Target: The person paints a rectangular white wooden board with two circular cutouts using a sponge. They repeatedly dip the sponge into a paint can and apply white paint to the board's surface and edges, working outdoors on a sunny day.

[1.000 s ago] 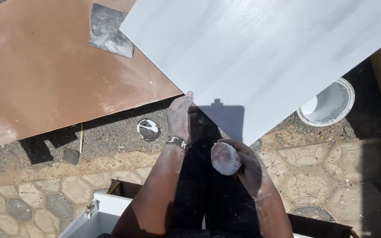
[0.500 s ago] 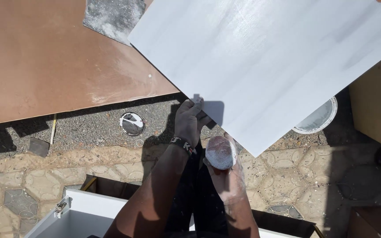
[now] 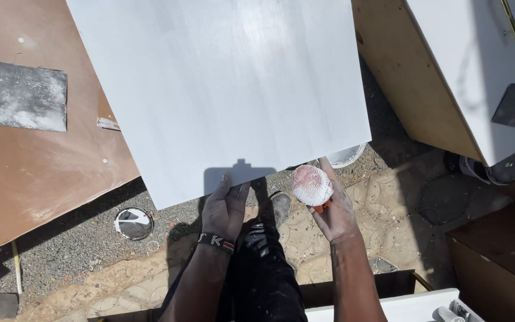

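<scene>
A large white painted board [image 3: 222, 89] fills the top middle of the head view. My left hand [image 3: 225, 206] grips its near edge, fingers on the white face. Just right of it, my right hand [image 3: 332, 209] is shut on a round white cloth pad [image 3: 312, 185] dusted with white and pink, held just below the board's near right edge. A beaded bracelet [image 3: 216, 242] sits on my left wrist. My dark trouser legs and a shoe [image 3: 281, 206] show below the board.
A brown board [image 3: 31, 173] lies at left with a grey sandpaper sheet [image 3: 22, 95] on it. A round tin lid [image 3: 133, 222] lies on the gravel. A white cabinet with plywood sides [image 3: 448, 77] stands at right, a paint tin [image 3: 506, 169] beneath it. A white box edge [image 3: 388, 307] is near me.
The view has shifted, so the white board now lies closer and squarer before me. My left hand still holds its near edge; my right hand with the pad has risen to the board's edge.
</scene>
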